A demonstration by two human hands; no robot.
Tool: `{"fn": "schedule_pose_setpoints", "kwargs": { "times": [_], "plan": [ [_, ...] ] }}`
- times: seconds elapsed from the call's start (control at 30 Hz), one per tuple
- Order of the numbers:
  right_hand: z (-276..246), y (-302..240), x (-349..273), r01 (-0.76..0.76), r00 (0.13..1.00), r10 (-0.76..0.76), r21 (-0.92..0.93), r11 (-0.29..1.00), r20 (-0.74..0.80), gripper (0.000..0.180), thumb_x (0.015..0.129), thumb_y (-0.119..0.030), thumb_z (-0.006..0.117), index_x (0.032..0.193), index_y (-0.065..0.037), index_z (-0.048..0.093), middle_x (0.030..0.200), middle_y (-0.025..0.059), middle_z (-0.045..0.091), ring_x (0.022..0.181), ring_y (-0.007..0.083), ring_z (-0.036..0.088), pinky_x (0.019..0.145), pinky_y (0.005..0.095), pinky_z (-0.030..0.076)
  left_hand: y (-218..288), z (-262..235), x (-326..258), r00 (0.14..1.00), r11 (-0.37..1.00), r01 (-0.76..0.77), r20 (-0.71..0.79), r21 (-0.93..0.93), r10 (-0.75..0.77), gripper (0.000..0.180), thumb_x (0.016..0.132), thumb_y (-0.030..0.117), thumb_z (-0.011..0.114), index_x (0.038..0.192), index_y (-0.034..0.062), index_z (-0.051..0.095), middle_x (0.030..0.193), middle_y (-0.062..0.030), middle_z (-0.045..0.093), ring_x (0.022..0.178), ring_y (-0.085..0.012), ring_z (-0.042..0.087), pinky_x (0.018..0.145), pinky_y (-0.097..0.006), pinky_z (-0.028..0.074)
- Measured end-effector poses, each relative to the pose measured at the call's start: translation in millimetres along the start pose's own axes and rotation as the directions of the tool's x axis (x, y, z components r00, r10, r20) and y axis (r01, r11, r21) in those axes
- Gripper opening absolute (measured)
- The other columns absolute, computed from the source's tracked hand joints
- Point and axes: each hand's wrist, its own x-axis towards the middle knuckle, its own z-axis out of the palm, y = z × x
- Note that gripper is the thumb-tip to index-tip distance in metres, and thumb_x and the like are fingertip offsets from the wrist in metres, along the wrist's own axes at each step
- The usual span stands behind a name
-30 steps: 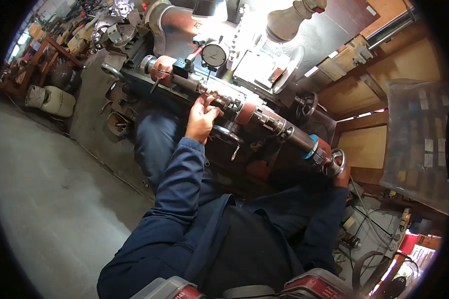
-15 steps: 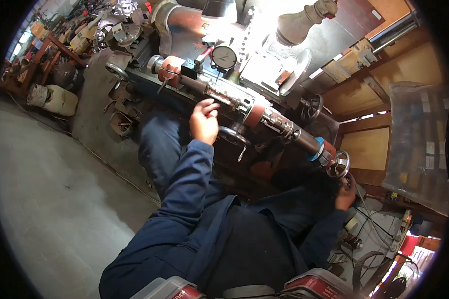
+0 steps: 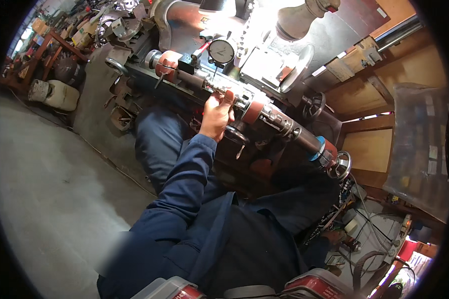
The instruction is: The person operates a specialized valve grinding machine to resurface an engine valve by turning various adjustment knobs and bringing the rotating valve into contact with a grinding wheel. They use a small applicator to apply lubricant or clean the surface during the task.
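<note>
Gripping the lathe shaft [image 3: 244, 102], left hand [image 3: 218, 113] curls closed.

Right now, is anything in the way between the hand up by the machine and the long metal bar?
No, nothing visible stands between them. The left hand is already on the long metal shaft, its fingers wrapped on it just below the round dial gauge. The right hand is low down by the cables, far from the shaft.
</note>
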Motion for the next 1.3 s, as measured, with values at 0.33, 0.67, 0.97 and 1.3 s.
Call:
{"fn": "schedule_pose_setpoints", "kwargs": {
  "times": [0.33,0.67,0.97,1.3],
  "plan": [
    [-157,-6,-95,0.102,0.904,0.159,0.562,0.821,-0.396,0.066,0.081,-0.011,0.065,0.139,-0.003,0.033,0.123,0.0242,0.050,0.116,0.0380,0.050,0.095,0.0441,0.045,-1,-19,-25,0.889,0.872,-0.284,-0.230,0.399,0.395,0.026,0.091,0.009,0.062,0.113,-0.0017,0.055,0.091,-0.0064,0.065,0.059,-0.0040,0.054,0.045,-0.017,0.041],
    [-352,-91,-170,0.853,0.505,-0.249,0.521,0.003,-0.826,0.032,0.098,-0.013,0.047,0.126,0.001,0.052,0.116,0.0176,0.057,0.108,0.0299,0.055,0.096,0.0383,0.041,5,-1,-15,0.984,0.995,-0.050,-0.167,0.083,0.063,0.049,0.086,0.023,0.073,0.118,-0.0062,0.049,0.087,-0.0028,0.063,0.055,-0.0025,0.048,0.045,-0.018,0.038],
    [-259,-167,-47,0.477,0.452,-0.675,0.798,-0.369,-0.583,0.027,0.091,-0.015,0.056,0.112,0.001,0.062,0.106,0.0072,0.063,0.096,0.0170,0.059,0.085,0.0331,0.046,5,-1,-7,0.989,0.997,-0.045,-0.141,0.068,0.054,0.038,0.085,0.018,0.073,0.112,-0.0017,0.053,0.095,-0.0047,0.066,0.055,-0.0017,0.044,0.048,-0.017,0.036],
    [-383,-128,-110,0.737,0.511,-0.607,0.674,-0.057,-0.609,0.019,0.086,-0.013,0.062,0.097,0.001,0.067,0.090,0.0079,0.068,0.084,0.0171,0.061,0.079,0.0332,0.048,5,-5,-7,0.992,0.999,-0.037,-0.123,0.024,0.040,0.028,0.085,0.019,0.074,0.102,0.0057,0.057,0.080,0.0049,0.056,0.056,-0.0002,0.043,0.047,-0.017,0.035]
  ]
}}
